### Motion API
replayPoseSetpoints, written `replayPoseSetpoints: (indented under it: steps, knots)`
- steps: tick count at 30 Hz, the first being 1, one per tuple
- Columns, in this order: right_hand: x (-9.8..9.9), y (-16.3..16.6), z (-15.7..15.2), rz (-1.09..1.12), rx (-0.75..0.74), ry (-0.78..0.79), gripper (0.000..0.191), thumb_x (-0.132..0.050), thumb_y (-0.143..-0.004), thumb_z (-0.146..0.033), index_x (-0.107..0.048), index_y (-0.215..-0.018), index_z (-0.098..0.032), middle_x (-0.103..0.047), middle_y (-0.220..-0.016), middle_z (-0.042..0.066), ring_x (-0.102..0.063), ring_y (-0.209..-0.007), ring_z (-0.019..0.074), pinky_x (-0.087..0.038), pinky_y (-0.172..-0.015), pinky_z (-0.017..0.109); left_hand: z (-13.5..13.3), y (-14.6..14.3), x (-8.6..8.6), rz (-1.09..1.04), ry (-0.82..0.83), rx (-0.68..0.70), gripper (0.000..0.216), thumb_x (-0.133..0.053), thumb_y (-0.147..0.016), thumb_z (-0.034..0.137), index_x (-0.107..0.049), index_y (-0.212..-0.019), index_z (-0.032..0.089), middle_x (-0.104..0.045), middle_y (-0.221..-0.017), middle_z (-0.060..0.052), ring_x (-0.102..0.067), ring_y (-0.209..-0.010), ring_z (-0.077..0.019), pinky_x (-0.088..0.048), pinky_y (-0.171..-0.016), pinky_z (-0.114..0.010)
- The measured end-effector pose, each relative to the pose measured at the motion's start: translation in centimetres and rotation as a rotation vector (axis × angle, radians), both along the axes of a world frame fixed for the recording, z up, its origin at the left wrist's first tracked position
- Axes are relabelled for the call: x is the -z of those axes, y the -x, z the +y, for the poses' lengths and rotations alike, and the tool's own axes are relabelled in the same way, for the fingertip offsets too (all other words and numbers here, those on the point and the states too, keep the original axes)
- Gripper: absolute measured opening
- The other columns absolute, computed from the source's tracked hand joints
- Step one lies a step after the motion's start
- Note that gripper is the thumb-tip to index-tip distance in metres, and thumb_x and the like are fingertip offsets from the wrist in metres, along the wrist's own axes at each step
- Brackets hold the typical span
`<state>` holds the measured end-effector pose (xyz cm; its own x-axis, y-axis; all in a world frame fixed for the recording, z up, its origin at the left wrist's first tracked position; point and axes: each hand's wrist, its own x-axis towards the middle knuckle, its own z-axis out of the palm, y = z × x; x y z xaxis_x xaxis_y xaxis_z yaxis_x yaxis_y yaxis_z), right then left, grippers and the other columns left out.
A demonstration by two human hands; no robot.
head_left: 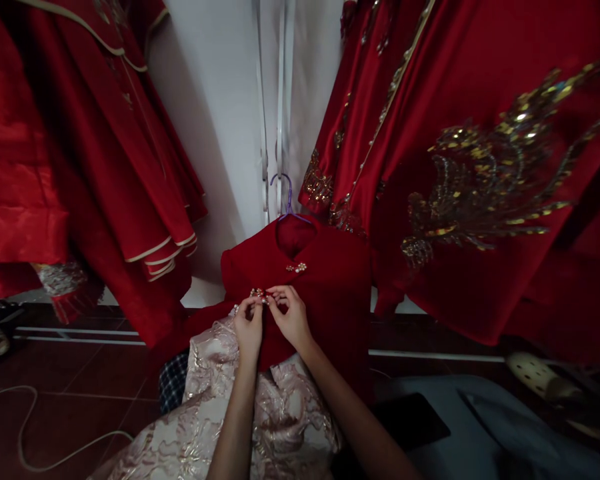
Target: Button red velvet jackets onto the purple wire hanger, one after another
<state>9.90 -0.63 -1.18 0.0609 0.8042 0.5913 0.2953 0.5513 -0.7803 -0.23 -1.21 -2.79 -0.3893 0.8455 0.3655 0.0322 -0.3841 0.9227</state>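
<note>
A red garment point(333, 287) hangs in front of me on a purple hanger point(289, 200). A beaded clasp point(296, 267) with pearl-like beads sits below its neckline. Lower down, a second beaded ornament point(257, 292) is pinched at the fingertips of my left hand point(249, 327) and my right hand point(291, 319). The two hands nearly meet there, fingers closed, and hide part of the ornament. Pale pink brocade fabric with a metallic pattern point(210, 393) lies beneath my forearms, touching the red garment.
Red garments with cream piping point(105, 167) hang at left. To the right hangs a red gown point(400, 200) with gold sequin embroidery. A dark flat device point(415, 421) lies on a grey-blue surface point(473, 407). A white cable point(25, 427) crosses the tiled floor; a pale clog point(535, 375) stands at right.
</note>
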Motion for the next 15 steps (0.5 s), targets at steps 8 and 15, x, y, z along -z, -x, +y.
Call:
replayPoseSetpoints:
  steps: [8, 15]
  knots:
    - [-3.4, -4.4, -0.8, -0.169, -0.417, 0.213, 0.03, -0.046, -0.081, -0.016, -0.063, -0.104, -0.022, -0.068, -0.099, 0.004, -0.063, -0.093, 0.0166, -0.051, -0.084, 0.036, -0.6, -0.4, 1.0, -0.056, -0.075, -0.094, 0.025, -0.054, -0.078, 0.034, -0.048, -0.098, 0.019, -0.056, -0.095, -0.005, -0.057, -0.078, -0.0128, -0.046, -0.072, -0.026]
    - [-7.4, -10.5, -5.0, -0.496, -0.394, 0.362, 0.022, -0.051, -0.079, -0.022, -0.069, -0.092, -0.025, -0.071, -0.089, 0.003, -0.066, -0.079, 0.0169, -0.051, -0.074, 0.03, -4.7, -1.3, -0.4, 0.517, -0.031, 0.017, 0.004, -0.052, -0.076, 0.021, -0.054, -0.079, 0.02, -0.052, -0.074, -0.001, -0.05, -0.072, -0.0149, -0.039, -0.069, -0.026]
